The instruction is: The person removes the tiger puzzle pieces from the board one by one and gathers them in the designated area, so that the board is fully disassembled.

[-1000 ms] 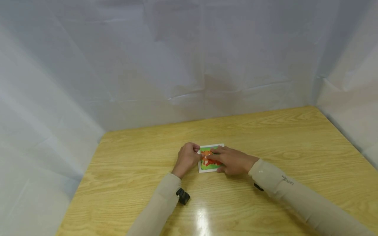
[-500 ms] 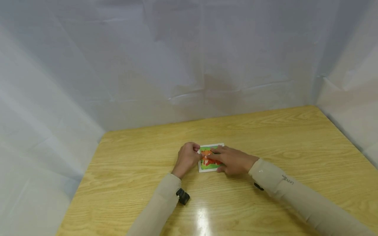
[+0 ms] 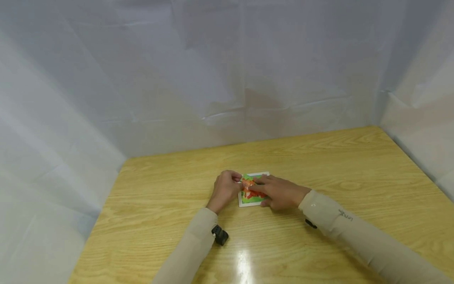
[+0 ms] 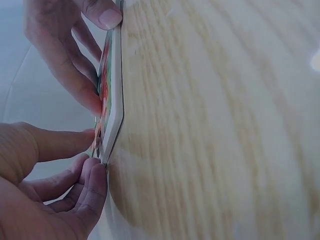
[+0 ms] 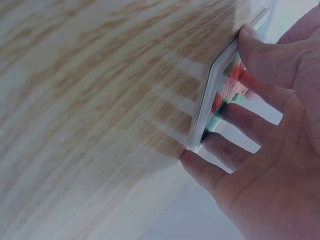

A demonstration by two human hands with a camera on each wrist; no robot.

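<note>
A small square jigsaw puzzle (image 3: 253, 200) with a white frame lies on the wooden table, showing an orange-red animal on green. At its upper left corner my left hand (image 3: 226, 189) pinches a puzzle piece (image 3: 246, 178) between thumb and fingers. That piece is raised and overlaps the white border in the head view. My right hand (image 3: 281, 194) spreads over the right part of the puzzle and hides some of it. In the right wrist view, middle fingertips (image 5: 232, 112) press on the picture, while the thumb (image 5: 250, 40) and little finger touch the frame's edge.
The wooden table (image 3: 170, 185) reaches out on all sides of the puzzle. White sheeting (image 3: 198, 79) hangs behind it and at both sides. A black wrist device (image 3: 220, 235) sits at the left sleeve's cuff.
The upper left puzzle piece has come up out of the frame, pinched by the left hand; before, the picture lay flat. The right hand has stayed in place.
</note>
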